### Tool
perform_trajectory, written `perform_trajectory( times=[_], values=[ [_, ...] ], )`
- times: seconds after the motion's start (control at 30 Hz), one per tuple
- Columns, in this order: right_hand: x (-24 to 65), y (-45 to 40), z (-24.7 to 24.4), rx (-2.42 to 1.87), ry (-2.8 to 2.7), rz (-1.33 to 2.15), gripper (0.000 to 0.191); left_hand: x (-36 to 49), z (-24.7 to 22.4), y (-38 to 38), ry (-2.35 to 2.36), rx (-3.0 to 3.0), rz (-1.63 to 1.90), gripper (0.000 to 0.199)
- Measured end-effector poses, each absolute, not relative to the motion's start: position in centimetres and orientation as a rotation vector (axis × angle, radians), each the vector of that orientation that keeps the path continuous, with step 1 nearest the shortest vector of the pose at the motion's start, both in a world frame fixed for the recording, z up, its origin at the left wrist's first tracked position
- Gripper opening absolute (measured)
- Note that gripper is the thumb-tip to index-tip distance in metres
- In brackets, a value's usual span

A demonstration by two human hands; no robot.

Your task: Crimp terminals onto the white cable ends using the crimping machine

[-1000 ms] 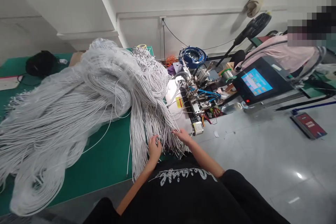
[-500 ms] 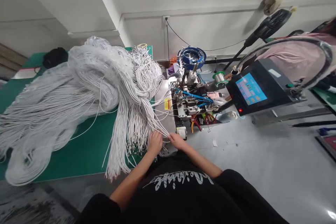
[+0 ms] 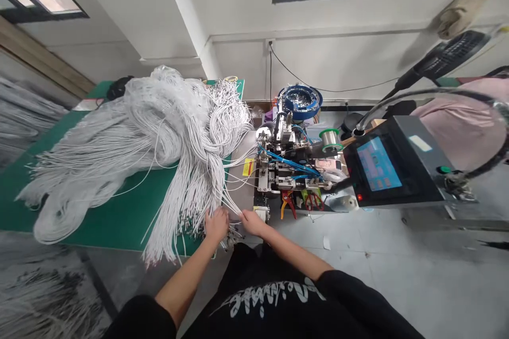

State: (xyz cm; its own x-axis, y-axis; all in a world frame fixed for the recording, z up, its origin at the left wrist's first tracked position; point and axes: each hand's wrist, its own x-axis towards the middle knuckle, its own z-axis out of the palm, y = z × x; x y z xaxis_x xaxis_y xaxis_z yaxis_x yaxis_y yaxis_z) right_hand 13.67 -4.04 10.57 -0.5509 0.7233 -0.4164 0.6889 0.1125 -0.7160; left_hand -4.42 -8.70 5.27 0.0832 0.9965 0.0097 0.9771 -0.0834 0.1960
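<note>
Step in hand, by look of it: few white cables [image 3: 234, 205] being parted from cable heap [image 3: 201, 151]. Right hand [image 3: 253, 222] — fingers pinched on those strands; left hand [image 3: 217, 224] just beside, fingers curled at heap's near edge, cannot tell if gripping. Heap lies left of and beyond fingers, on green desk [image 3: 133, 216]. Next move seems to call for firm pinch, strands kept from snagging. Containers: clear plastic bag [image 3: 164, 83] around cables, beyond left fingers; blue bowl [image 3: 307, 115] — small shiny parts [image 3: 298, 98] inside — beyond fingers, rightward.
</note>
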Motion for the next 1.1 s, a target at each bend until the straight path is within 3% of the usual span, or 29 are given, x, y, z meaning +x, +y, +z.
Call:
perform_trajectory(
  times=[0.6,0.8,1.0,1.1],
  values=[
    [15.8,-1.5,11.8,-1.395,-2.152,1.710,0.026,-7.8,6.7,-8.4,1.782,2.147,-0.143,0.016],
    [15.0,-1.8,12.3,-1.454,-2.032,1.647,0.030,-13.5,9.4,-7.5,1.600,2.180,-0.295,0.033],
    [12.5,-2.7,11.5,-1.481,-2.046,1.535,0.030,-19.1,12.4,-7.5,1.560,2.281,-0.406,0.023],
    [11.5,-3.8,11.1,-1.525,-2.032,1.571,0.031,-17.8,12.9,-7.3,1.716,2.273,-0.269,0.022]
  ],
)
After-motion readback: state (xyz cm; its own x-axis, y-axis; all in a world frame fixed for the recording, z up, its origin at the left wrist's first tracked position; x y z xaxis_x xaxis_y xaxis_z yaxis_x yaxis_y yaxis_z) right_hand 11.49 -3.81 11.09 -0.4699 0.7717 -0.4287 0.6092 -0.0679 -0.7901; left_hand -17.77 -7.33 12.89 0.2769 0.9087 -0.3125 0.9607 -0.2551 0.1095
